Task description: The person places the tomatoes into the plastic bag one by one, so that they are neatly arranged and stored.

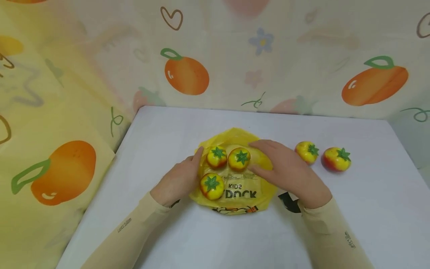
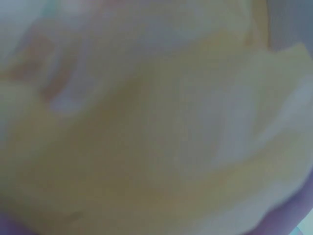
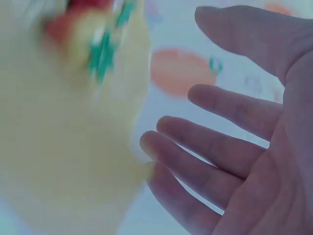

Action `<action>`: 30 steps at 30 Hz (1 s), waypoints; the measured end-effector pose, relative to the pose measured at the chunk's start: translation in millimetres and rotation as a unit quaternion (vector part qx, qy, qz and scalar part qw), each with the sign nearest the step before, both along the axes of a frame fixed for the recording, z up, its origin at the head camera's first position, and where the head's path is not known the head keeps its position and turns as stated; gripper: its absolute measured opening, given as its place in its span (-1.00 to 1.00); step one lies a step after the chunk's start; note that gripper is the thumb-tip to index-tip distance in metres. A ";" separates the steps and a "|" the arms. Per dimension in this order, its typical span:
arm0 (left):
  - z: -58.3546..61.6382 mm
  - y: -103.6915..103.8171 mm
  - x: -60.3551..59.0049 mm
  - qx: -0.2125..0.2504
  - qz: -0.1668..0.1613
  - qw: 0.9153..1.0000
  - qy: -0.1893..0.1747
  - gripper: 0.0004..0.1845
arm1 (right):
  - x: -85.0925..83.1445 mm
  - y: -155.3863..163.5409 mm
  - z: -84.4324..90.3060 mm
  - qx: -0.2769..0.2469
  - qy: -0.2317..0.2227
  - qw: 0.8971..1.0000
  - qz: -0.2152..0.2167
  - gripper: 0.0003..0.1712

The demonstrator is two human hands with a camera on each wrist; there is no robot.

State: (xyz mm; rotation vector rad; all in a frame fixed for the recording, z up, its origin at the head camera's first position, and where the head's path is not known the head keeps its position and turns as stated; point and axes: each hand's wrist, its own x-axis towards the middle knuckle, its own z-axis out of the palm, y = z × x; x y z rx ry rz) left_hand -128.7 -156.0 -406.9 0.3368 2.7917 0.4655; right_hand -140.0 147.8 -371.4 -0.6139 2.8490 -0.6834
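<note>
A yellow plastic bag [image 1: 240,207] with dark printing lies spread in the middle of the table. Three yellow-and-red fruits with green star-shaped tops, tomato-like, sit within its outline: one upper left [image 1: 217,157], one upper middle [image 1: 239,158], one lower left [image 1: 212,186]. My left hand [image 1: 178,181] is against the bag's left edge, its fingertips mostly hidden. Blurred yellow plastic [image 2: 161,137] fills the left wrist view. My right hand [image 1: 289,170] reaches over the bag's right side; in the right wrist view its fingers [image 3: 215,142] are spread, with nothing gripped.
Two more such fruits, one nearer [image 1: 307,152] and one farther right [image 1: 336,159], lie on the white table [image 1: 215,243] to the right of my right hand. A patterned cloth backdrop [image 1: 228,74] rises behind the table and along its left side.
</note>
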 end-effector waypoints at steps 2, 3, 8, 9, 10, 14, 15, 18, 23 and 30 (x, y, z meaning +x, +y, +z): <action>0.0 -0.2 0.2 0.000 0.001 1.000 0.000 -0.26 | -4.7 16.8 -0.7 0.004 -0.002 1.000 -0.021 -0.20; 0.0 -0.5 0.4 0.000 0.000 1.000 0.002 -0.26 | -6.6 25.1 -1.1 0.006 -0.002 1.000 -0.028 -0.20; -0.4 -1.0 0.3 -0.001 -0.005 1.000 0.008 -0.24 | -13.6 60.6 -6.2 0.003 0.010 0.998 -0.059 -0.21; -0.4 -1.1 0.2 -0.001 -0.007 1.000 0.009 -0.24 | -14.0 66.3 -7.3 0.003 0.013 0.998 -0.067 -0.22; -0.4 -1.0 0.1 0.000 -0.007 1.000 0.007 -0.23 | -14.7 71.5 -8.9 0.002 0.017 0.997 -0.074 -0.22; -0.1 -1.8 0.2 0.000 -0.005 1.000 0.003 -0.22 | -16.5 86.8 -14.1 -0.002 0.033 0.995 -0.093 -0.24; 0.1 -2.1 0.3 0.000 -0.004 1.000 0.002 -0.22 | -17.7 89.1 -15.4 0.000 0.037 0.995 -0.093 -0.24; -1.1 -4.2 0.9 0.002 0.002 1.000 0.002 -0.23 | -21.9 94.2 -18.9 0.004 0.034 0.995 -0.096 -0.23; -3.1 -5.1 0.1 0.006 0.004 1.000 0.000 -0.22 | -27.4 106.8 -26.1 0.012 -0.017 0.992 -0.127 -0.10; -2.5 -2.7 -1.2 0.005 0.002 1.000 -0.002 -0.19 | -33.0 120.8 -36.2 0.022 -0.045 0.989 -0.137 0.03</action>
